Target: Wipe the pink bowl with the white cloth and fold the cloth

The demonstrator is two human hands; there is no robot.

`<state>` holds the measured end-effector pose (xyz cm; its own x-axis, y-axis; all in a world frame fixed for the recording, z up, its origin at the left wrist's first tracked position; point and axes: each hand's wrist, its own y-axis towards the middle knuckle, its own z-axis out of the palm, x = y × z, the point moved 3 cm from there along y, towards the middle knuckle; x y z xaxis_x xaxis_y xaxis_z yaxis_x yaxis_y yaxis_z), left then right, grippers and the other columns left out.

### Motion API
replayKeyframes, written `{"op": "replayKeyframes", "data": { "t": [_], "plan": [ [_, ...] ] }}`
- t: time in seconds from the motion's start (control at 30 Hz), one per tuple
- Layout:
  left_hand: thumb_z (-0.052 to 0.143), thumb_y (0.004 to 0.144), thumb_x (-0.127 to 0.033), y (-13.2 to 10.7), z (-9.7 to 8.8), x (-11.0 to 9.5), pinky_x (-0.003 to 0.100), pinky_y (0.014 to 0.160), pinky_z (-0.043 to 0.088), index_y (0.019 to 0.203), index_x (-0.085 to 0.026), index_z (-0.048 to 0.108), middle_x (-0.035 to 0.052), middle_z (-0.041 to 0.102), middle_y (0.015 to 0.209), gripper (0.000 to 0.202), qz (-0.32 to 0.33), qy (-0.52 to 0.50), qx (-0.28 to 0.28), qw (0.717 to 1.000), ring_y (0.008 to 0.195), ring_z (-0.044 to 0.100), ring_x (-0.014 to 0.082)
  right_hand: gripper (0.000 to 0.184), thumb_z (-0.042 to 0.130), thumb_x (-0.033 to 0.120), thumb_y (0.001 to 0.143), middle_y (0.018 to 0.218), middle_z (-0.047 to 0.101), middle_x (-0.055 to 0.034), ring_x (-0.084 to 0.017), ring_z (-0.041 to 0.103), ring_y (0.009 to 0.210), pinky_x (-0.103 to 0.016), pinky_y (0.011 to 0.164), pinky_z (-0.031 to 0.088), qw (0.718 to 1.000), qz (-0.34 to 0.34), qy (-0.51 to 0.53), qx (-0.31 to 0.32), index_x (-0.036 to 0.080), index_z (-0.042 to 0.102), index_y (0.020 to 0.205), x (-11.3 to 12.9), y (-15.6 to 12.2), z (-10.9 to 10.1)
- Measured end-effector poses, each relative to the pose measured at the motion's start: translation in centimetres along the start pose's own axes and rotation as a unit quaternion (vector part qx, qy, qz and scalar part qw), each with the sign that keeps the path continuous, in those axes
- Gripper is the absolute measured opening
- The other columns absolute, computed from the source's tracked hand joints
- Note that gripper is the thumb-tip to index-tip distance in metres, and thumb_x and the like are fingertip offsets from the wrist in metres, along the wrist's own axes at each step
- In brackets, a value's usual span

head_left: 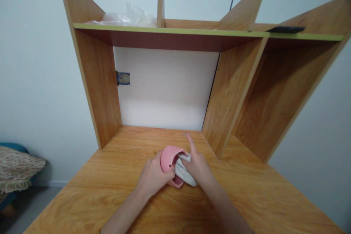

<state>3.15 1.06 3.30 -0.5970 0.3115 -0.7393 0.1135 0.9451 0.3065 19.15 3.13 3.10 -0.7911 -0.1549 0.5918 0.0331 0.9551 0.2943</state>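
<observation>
My left hand is wrapped round a pink cup-like object, held tipped on its side just above the wooden desk. My right hand grips a grey-white cloth that is pushed into the pink object's opening. Its index finger sticks out toward the back of the desk. Both hands meet at the middle of the desk, close to me.
A wooden hutch stands on the desk with side panels and a green-edged shelf. On the shelf lie a clear plastic bag and a dark flat object. A wall socket hole shows behind. A patterned cushion lies at far left.
</observation>
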Motion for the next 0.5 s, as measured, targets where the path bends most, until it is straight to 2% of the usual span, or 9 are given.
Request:
{"op": "replayKeyframes", "data": {
  "t": [0.17, 0.3, 0.43, 0.5],
  "plan": [
    [0.058, 0.065, -0.031, -0.1, -0.4, 0.2, 0.036, 0.081, 0.040, 0.116, -0.020, 0.050, 0.0086, 0.062, 0.102, 0.053, 0.013, 0.009, -0.006, 1.000, 0.090, 0.057, 0.0271, 0.075, 0.049, 0.019, 0.071, 0.068, 0.059, -0.0001, -0.016, 0.056, 0.060, -0.023, 0.056, 0.040, 0.994, -0.009, 0.112, 0.006, 0.017, 0.012, 0.136, -0.5, 0.0, 0.9],
    [0.053, 0.073, -0.042, 0.1, -0.2, 1.0, 0.036, 0.080, 0.041, 0.127, -0.019, 0.035, 0.0109, 0.057, 0.109, 0.062, 0.000, -0.050, -0.025, 0.998, 0.092, 0.056, 0.0253, 0.069, 0.045, 0.021, 0.074, 0.082, 0.062, -0.0049, -0.018, 0.059, 0.070, -0.028, 0.065, 0.044, 0.986, 0.014, 0.160, -0.033, 0.016, 0.015, 0.135, -1.2, 0.2, 1.5],
    [0.055, 0.074, -0.044, 0.0, 1.2, 1.4, 0.028, 0.070, 0.044, 0.130, -0.017, 0.021, 0.0115, 0.055, 0.109, 0.071, 0.015, -0.174, -0.003, 0.985, 0.079, 0.058, 0.0174, 0.064, 0.045, 0.025, 0.075, 0.110, 0.056, -0.0086, -0.017, 0.055, 0.096, -0.030, 0.081, 0.043, 0.951, 0.026, 0.298, -0.083, 0.017, 0.018, 0.132, -1.7, 0.7, 2.2],
    [0.054, 0.074, -0.043, -0.3, 2.1, 1.3, 0.024, 0.062, 0.044, 0.124, -0.016, 0.024, 0.0085, 0.059, 0.099, 0.064, 0.032, -0.212, 0.026, 0.976, 0.068, 0.057, 0.0134, 0.065, 0.049, 0.028, 0.072, 0.111, 0.056, -0.0088, -0.018, 0.056, 0.096, -0.031, 0.081, 0.044, 0.924, 0.030, 0.374, -0.072, 0.018, 0.021, 0.130, -1.7, 0.9, 2.8]
  ]
}}
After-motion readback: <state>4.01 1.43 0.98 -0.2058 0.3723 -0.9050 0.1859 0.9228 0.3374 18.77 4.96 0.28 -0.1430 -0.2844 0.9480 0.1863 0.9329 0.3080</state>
